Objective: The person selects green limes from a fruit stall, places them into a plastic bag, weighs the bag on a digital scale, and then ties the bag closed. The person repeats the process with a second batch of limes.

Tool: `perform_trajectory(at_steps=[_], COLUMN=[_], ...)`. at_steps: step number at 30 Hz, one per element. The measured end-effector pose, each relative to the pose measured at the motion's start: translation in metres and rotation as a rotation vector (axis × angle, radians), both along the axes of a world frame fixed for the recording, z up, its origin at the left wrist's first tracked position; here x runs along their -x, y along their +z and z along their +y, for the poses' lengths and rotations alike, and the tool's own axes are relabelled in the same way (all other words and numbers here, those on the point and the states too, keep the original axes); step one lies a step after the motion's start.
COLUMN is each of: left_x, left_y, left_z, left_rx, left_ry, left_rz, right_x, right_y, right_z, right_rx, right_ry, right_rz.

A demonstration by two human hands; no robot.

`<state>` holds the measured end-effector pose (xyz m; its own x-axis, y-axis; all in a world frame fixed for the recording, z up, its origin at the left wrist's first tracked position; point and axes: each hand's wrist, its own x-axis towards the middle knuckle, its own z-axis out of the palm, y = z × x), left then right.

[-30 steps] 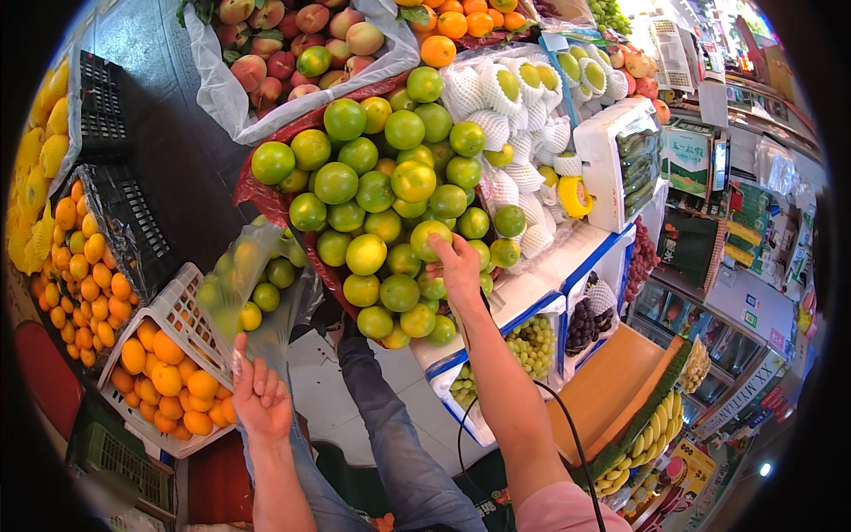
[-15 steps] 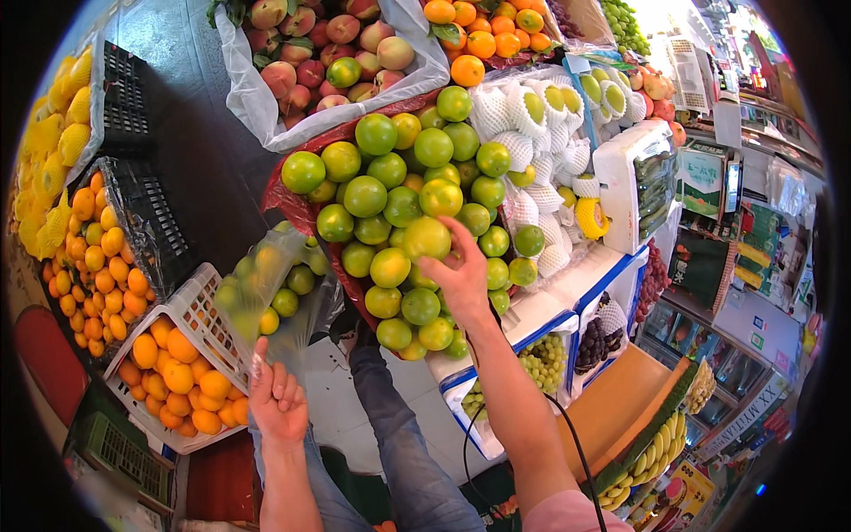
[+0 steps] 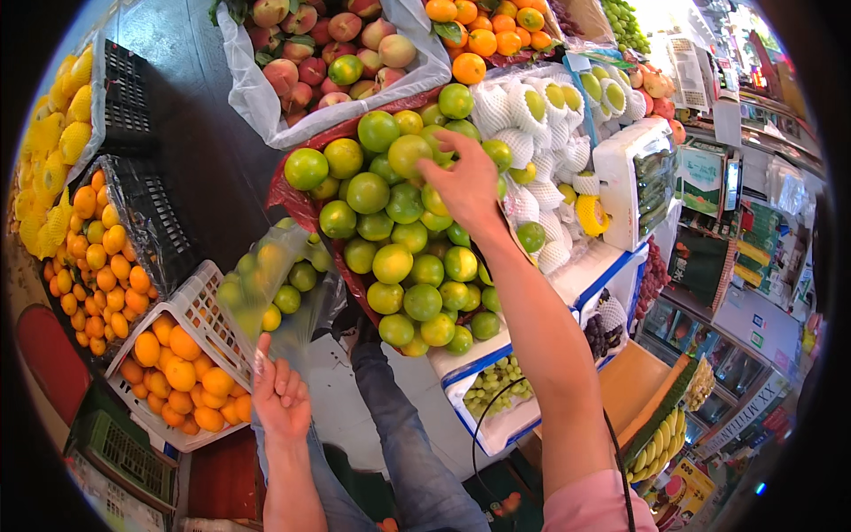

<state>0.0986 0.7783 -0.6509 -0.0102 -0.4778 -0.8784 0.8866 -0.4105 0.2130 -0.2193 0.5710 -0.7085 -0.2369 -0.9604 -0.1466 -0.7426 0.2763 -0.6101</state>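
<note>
My left hand (image 3: 282, 393) grips the edge of a clear plastic bag (image 3: 275, 288) holding several green citrus fruits, low and left of the display. My right hand (image 3: 465, 184) reaches up into a heap of green and yellow-green citrus (image 3: 390, 230) lying on red plastic. Its fingers curl over a yellow-green fruit (image 3: 410, 154) near the top of the heap; whether it is lifted clear I cannot tell.
A white basket of oranges (image 3: 177, 372) stands by my left hand. Black crates of small oranges (image 3: 102, 257) and netted yellow fruit (image 3: 53, 151) are at left. Peaches in clear plastic (image 3: 328, 53) lie above, foam-netted pears (image 3: 550, 106) right, boxed grapes (image 3: 496, 390) below, bananas (image 3: 656, 439) lower right.
My right hand has moved up the heap from its lower middle to near the top. The left hand with the bag has shifted slightly right.
</note>
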Motion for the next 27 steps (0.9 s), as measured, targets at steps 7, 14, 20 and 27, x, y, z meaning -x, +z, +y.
perform_trajectory(at_steps=[7,14,20,27], left_x=[0.0,0.002,0.003,0.003], left_y=[0.0,-0.002,0.0,-0.001], left_z=[-0.002,0.0,0.001,0.003], left_rx=[0.011,0.039,-0.002,-0.019], left_ry=[-0.003,-0.025,-0.049,-0.022], left_rz=[-0.002,0.008,-0.031,0.006], right_x=[0.066,0.048,0.039,-0.007], right_y=[0.008,-0.031,-0.013,0.046], right_z=[0.118,0.18,0.181,0.19], right_rx=[-0.391,-0.463,-0.399,-0.425], right_ry=[-0.05,-0.021,-0.342,-0.517], right_rz=[0.119,0.241,-0.126,-1.612])
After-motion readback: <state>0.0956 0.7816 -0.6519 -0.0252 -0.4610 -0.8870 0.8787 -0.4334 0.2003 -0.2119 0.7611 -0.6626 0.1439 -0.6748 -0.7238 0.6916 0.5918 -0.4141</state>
